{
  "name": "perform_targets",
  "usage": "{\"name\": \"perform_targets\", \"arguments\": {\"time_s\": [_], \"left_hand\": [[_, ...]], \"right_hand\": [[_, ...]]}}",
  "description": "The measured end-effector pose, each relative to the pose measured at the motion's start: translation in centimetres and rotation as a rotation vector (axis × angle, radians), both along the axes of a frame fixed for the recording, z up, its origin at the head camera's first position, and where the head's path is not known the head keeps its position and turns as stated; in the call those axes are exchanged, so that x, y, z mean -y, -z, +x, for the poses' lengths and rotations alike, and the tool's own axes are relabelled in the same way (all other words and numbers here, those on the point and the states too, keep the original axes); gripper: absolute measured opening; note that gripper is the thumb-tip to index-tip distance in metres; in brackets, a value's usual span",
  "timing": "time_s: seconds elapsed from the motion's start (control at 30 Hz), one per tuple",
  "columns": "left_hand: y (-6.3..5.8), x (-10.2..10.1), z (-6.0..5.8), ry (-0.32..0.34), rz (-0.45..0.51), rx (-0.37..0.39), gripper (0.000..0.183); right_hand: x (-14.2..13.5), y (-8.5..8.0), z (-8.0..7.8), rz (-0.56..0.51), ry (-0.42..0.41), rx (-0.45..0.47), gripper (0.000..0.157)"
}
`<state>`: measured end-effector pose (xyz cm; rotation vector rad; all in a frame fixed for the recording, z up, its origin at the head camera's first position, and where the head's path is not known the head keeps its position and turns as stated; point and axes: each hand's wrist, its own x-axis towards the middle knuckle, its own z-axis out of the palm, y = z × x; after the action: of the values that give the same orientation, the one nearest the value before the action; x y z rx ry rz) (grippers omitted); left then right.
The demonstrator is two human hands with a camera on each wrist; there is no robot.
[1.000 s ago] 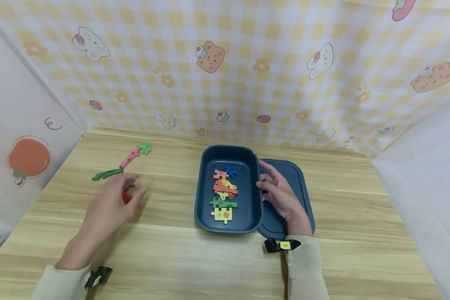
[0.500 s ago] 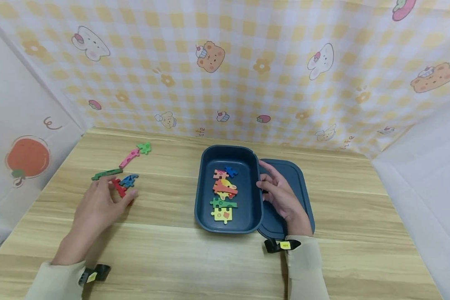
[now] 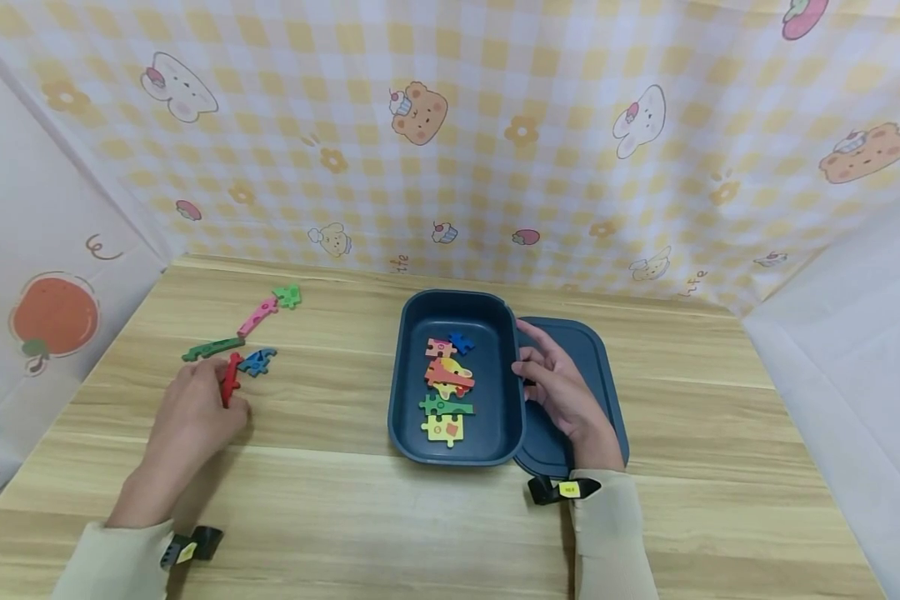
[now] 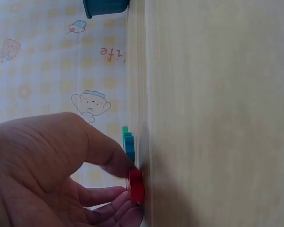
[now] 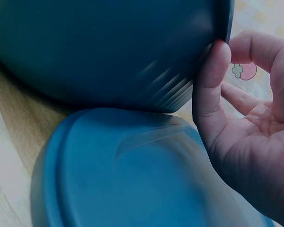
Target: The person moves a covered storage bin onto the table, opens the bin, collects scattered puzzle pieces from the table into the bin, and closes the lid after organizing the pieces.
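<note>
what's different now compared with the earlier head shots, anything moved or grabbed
The left hand has shifted to the person's left since the first picture, and its thumb and fingers have closed in to pinch the red puzzle piece, which has turned and moved slightly left, away from the blue piece. The right hand on the box, the box's contents and the lid stayed as they were.

Pale wood-grain counter (image 3: pixel 435 517): bright, whitish sheen front-centre, soft shadow beside left hand (image 3: pixel 195 404).
Yellow-white checked cloth (image 3: pixel 480 175): evenly lit.
Small red puzzle piece (image 4: pixel 137 187): soft-focus in left wrist view, blurred shadow beside it.
Deep dark-blue plastic box (image 5: pixel 109 47): dim, bluish in right wrist view, pale glare streaks.
Flat dark-blue plastic lid (image 5: pixel 109 179): smeared.
</note>
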<state>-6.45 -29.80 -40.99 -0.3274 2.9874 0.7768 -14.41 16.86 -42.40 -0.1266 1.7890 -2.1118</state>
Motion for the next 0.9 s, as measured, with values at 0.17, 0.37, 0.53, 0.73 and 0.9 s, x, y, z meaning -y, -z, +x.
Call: {"name": "perform_targets", "arguments": {"time_s": [0.17,0.37,0.53,0.73,0.9], "left_hand": [[-0.13,0.09,0.17,-0.007,-0.004,-0.025,0.053],[-0.11,0.29,0.28,-0.003,-0.025,-0.043,0.047],[-0.11,0.4,0.3,0.001,-0.036,-0.057,0.049],[-0.07,0.39,0.38,0.0,-0.039,-0.093,0.048],[-0.24,0.55,0.52,-0.001,-0.061,-0.14,0.05]], "right_hand": [[0.0,-0.01,0.01,-0.008,-0.001,0.003,0.07],[0.0,0.0,0.03,-0.008,-0.004,0.002,0.071],[0.02,-0.03,0.02,0.0,-0.001,0.003,0.07],[0.05,-0.09,0.0,-0.003,-0.002,0.001,0.07],[0.03,-0.09,0.04,-0.008,0.0,0.001,0.07]]}}
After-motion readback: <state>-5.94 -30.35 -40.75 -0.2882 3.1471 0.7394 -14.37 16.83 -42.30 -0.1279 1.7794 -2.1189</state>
